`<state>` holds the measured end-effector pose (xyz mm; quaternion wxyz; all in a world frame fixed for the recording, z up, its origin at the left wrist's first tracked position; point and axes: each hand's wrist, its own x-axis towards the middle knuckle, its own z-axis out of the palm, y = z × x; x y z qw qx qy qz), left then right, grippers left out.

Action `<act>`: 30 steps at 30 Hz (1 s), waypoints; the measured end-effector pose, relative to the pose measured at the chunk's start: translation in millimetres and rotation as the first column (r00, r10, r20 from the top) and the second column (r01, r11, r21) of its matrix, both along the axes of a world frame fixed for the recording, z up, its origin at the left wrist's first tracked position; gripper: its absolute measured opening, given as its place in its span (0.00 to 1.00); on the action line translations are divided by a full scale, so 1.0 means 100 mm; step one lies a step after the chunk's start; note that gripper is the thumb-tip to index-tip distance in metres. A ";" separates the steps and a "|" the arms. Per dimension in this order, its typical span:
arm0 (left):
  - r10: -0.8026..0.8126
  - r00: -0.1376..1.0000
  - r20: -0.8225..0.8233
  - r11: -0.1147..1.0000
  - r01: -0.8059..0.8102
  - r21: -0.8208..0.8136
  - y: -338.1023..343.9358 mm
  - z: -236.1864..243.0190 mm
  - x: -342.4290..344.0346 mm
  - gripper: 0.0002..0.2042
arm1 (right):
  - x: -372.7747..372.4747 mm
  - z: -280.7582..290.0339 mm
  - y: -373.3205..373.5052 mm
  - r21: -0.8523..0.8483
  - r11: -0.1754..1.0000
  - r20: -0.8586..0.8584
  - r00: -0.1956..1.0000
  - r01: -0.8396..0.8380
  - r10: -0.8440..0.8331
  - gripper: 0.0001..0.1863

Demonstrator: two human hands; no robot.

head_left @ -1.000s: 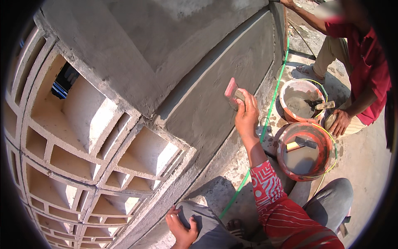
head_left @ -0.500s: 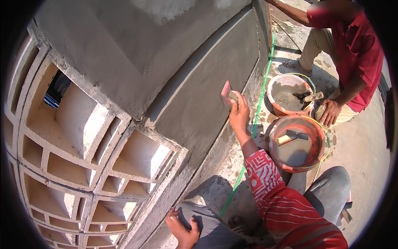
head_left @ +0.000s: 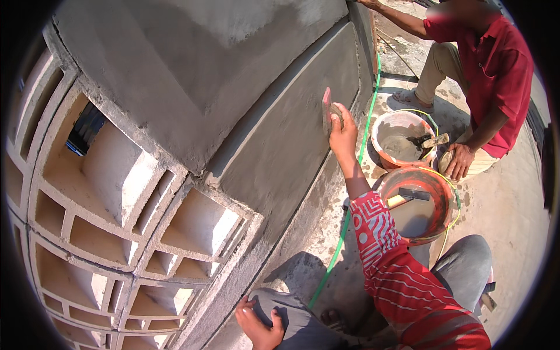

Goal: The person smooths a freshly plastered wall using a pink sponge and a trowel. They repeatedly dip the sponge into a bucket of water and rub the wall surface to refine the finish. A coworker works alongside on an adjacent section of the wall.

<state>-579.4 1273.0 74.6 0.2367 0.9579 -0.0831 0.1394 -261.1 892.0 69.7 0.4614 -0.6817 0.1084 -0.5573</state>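
My right hand (head_left: 344, 137) is closed around the grip of a plastering float (head_left: 327, 108) with a pinkish-red edge. The float is turned nearly edge-on at the lower panel of wet grey plaster (head_left: 280, 128); whether its face touches the plaster I cannot tell. My left hand (head_left: 261, 325) lies on my grey-trousered knee, fingers slightly curled and apart, holding nothing. Beside my right forearm stands an orange bucket (head_left: 446, 204) of murky water, with a tool with a pale handle and a black head (head_left: 413, 195) in it.
Behind it is a second bucket (head_left: 382, 131) with grey mix and a wooden-handled tool (head_left: 435, 140). A person in a red shirt (head_left: 496, 76) sits beside it. A green hose (head_left: 333, 259) runs along the wall's foot. Pierced concrete blocks (head_left: 122, 227) fill the left side.
My right hand has moved the float farther along the wall and turned it more edge-on, away from the plaster's lower edge. My left hand stays on the knee.
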 end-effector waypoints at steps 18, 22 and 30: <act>-0.008 1.000 0.010 0.999 0.009 -0.045 0.00 -0.03 0.02 0.31 | 0.28 0.55 -0.29 -0.135 0.990 0.063 0.997 -0.037 0.046 0.14; 0.020 1.000 0.013 1.000 -0.020 -0.013 0.01 -0.09 0.04 0.31 | -0.80 0.15 0.74 -0.185 0.811 -0.108 0.832 -0.554 0.544 0.17; 0.002 0.998 0.058 0.998 -0.006 0.055 0.09 0.04 -0.04 0.31 | -0.22 0.21 -0.37 0.215 0.898 0.071 0.924 -0.383 0.377 0.16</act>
